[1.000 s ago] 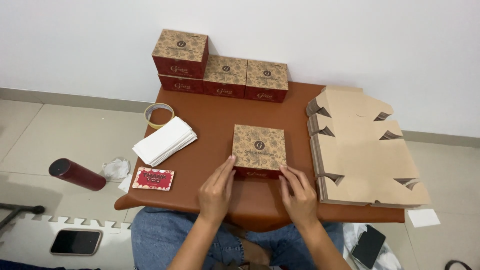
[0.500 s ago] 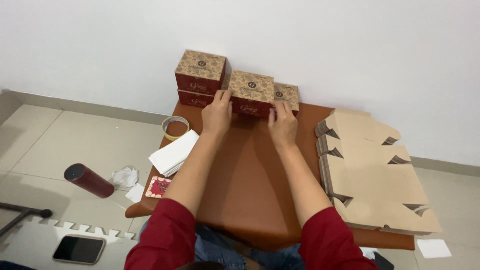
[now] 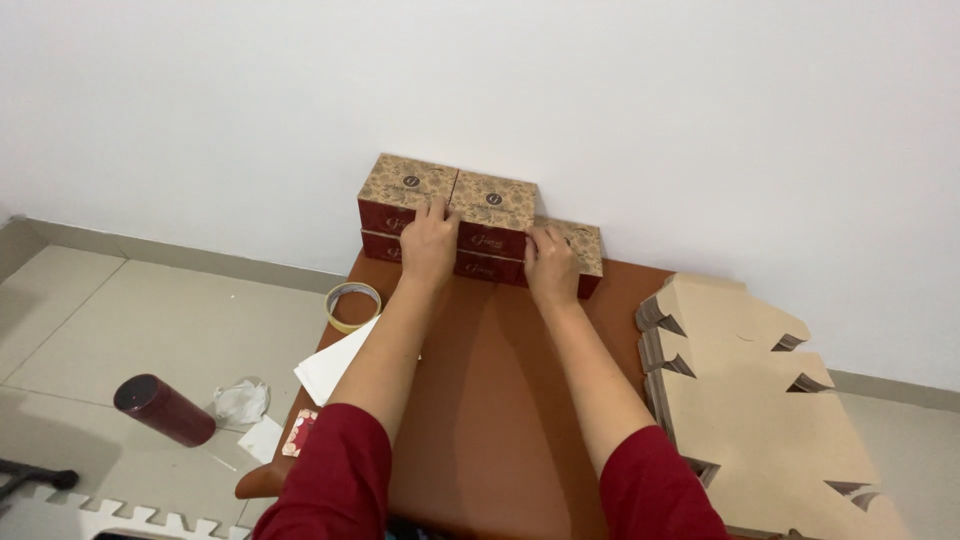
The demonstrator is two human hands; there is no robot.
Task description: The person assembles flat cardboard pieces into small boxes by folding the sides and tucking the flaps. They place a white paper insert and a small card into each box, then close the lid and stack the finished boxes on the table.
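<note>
Currently both hands are placing 1 patterned box (image 3: 492, 213) on the upper row of a stack at the far edge of the brown table (image 3: 500, 400), against the white wall (image 3: 600, 100). All positions below are given relative to this box.

Step in hand, as a judgement: the box appears to be at its seating point, on top of a lower box (image 3: 480, 268) and touching the upper box (image 3: 405, 192) to its left. 1 single box (image 3: 580, 250) sits lower, to its right.

Grip:
- Left hand (image 3: 428, 245): fingers extended, flat against the near face at the box's left corner.
- Right hand (image 3: 552, 262): fingers extended, touching the right end of the near face.
- Neither hand is closed around the box. Both press it between open palms and fingertips.

Next move, as a judgement: it calls for squaring the box flush with its left neighbour and releasing both hands without shifting the row.

Other items:
- Flat cardboard blanks (image 3: 770, 400) lie near and to the right.
- 1 tape roll (image 3: 353, 305) and white sheets (image 3: 335, 365) lie near and to the left.
- 1 dark red bottle (image 3: 163, 409) lies on the floor, far left.
</note>
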